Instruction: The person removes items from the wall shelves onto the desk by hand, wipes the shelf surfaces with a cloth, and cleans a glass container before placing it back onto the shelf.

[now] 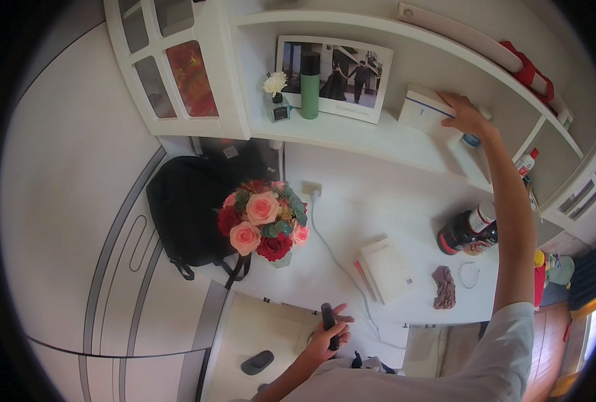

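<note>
My right hand (463,116) reaches up to the open shelf, its spread fingers touching the top and side of a white box (423,111) with a blue stripe. Behind that hand, partly hidden, is a bottle with a blue label (471,140). My left hand (326,337) is low in front of me, below the desk's front edge, closed around a small black cylindrical object (327,316). Left of the box, a green bottle with a black cap (310,90) stands before a framed photo (378,55), beside a small glass jar with a white flower (280,108).
The white desk (328,281) holds a flower bouquet (263,208), a black backpack (187,211), white boxes (387,271), dark bottles (456,231), a brown scrunchie (444,287) and a beaded bracelet (468,274). A white cable (335,256) crosses it from the wall socket (311,188).
</note>
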The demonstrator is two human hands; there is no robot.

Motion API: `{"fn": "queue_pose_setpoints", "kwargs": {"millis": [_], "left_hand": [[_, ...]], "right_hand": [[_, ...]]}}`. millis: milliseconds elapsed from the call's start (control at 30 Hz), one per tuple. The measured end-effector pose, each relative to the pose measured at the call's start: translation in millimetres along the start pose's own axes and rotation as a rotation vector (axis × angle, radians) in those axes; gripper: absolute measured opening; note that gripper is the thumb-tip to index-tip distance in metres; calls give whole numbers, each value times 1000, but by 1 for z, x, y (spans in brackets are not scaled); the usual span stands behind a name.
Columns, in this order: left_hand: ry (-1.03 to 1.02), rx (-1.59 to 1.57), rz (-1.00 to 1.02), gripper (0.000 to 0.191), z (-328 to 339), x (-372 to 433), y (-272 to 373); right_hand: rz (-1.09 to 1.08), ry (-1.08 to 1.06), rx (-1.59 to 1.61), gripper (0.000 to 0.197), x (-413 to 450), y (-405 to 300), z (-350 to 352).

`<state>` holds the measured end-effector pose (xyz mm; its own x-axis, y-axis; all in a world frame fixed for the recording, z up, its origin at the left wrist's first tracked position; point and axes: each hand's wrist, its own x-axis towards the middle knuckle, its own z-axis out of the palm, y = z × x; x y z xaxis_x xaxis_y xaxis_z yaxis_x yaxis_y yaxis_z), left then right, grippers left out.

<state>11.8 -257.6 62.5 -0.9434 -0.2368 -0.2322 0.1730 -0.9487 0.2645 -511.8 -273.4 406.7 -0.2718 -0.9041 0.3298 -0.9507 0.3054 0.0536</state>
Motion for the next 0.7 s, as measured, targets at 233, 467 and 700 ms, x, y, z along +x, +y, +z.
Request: {"fn": "queue_pose_setpoints", "kwargs": {"millis": [233,467,700], "left_hand": [[68,32,15,50,-15,-7,12],[105,35,12,47,-14,-20,24],[113,4,74,47,-24,-39,30]], "right_hand": [[256,254,-385,61,10,-72,20],[506,224,646,48,79,-162,81],[556,378,458,49,114,-123,126]]}}
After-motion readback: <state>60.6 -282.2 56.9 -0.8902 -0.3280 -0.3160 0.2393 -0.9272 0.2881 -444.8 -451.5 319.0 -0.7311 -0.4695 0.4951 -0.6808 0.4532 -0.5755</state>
